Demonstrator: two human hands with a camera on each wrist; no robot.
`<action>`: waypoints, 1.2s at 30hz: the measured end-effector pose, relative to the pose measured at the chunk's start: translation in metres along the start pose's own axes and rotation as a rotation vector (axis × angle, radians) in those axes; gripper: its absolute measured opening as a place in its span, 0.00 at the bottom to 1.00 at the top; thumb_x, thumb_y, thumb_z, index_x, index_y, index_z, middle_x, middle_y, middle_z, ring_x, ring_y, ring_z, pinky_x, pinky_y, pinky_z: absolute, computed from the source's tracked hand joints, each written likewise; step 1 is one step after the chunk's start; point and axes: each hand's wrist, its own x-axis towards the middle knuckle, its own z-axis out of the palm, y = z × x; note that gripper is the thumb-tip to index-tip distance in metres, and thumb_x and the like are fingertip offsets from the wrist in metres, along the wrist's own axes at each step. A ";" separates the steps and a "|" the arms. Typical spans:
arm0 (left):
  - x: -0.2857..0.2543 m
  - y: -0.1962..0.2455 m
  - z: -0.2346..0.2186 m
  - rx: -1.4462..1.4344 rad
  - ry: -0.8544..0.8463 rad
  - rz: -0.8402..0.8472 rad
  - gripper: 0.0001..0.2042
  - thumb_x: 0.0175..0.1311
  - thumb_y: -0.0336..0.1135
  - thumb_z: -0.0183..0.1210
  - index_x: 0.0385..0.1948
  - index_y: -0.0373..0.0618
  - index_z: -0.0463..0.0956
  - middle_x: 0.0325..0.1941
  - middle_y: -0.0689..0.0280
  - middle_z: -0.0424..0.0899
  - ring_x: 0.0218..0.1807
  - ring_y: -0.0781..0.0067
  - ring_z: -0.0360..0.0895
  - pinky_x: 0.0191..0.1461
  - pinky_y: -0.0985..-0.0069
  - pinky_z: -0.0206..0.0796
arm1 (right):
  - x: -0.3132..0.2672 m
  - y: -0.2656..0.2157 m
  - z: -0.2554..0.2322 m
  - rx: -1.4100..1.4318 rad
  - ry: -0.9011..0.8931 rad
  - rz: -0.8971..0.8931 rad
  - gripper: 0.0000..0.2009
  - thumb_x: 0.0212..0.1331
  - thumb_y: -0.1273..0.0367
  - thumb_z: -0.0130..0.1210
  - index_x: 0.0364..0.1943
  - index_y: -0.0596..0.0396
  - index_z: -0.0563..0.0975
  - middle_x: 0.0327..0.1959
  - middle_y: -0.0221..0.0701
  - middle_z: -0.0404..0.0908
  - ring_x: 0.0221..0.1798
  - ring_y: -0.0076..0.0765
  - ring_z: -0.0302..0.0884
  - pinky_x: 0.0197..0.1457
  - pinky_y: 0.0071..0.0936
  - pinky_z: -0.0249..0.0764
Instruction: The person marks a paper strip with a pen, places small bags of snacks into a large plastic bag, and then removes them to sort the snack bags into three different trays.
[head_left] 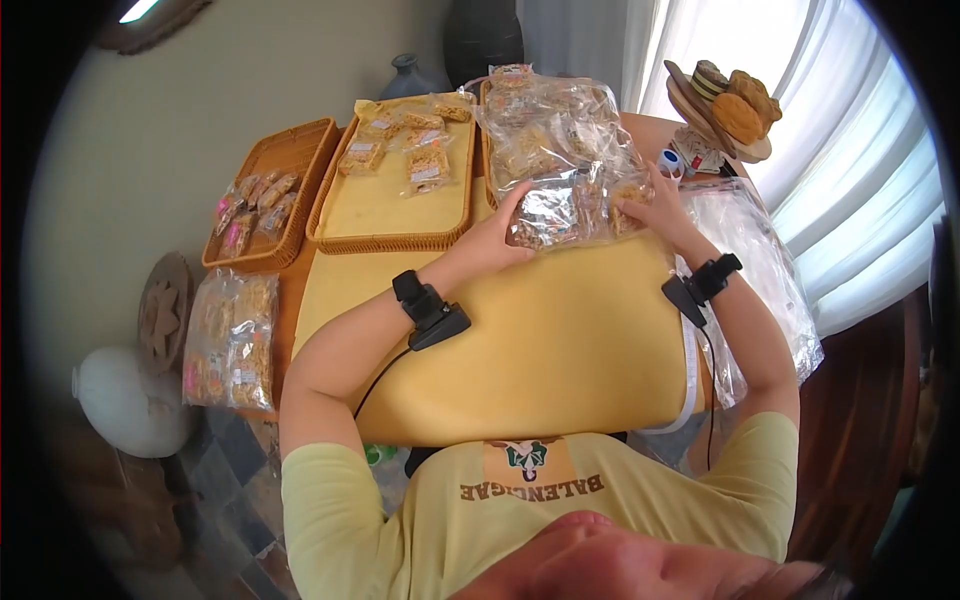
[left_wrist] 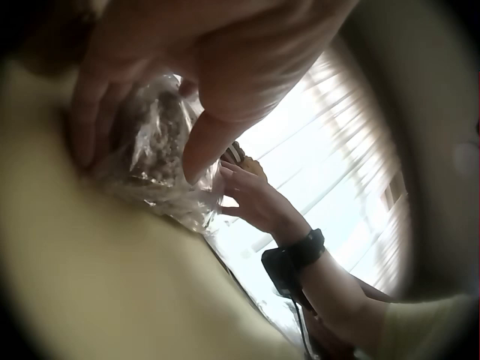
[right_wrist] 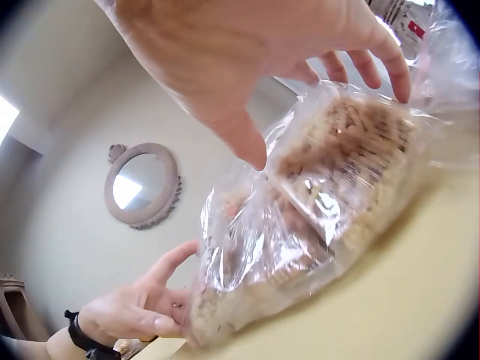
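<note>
A clear plastic bag of snack bars (head_left: 568,212) lies at the front of the basket on the right, on the yellow table cover. My left hand (head_left: 497,238) grips its left end, thumb and fingers spread on either side, as the left wrist view also shows. At the other end my right hand (head_left: 652,205) holds the bag, thumb on the plastic and fingers bent over the far side. Through the film in the right wrist view, crisp golden bars (right_wrist: 345,150) show. Behind the bag, more clear bags of bars (head_left: 545,120) are heaped in the basket.
A wicker tray (head_left: 395,242) with wrapped bars stands left of the bags, and a smaller basket (head_left: 285,140) further left. Another filled bag (head_left: 232,340) lies at the table's left edge. Flat plastic bags (head_left: 750,270) cover the right side, near a stand of bread-like pieces (head_left: 735,110).
</note>
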 end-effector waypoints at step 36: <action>0.118 0.075 -0.154 -0.387 0.258 0.022 0.09 0.56 0.28 0.48 0.39 0.42 0.67 0.19 0.72 0.69 0.18 0.84 0.66 0.23 0.82 0.66 | 0.144 -0.008 -0.132 1.381 -0.340 0.420 0.15 0.59 0.68 0.45 0.47 0.62 0.68 0.30 0.33 0.71 0.21 0.18 0.73 0.27 0.10 0.78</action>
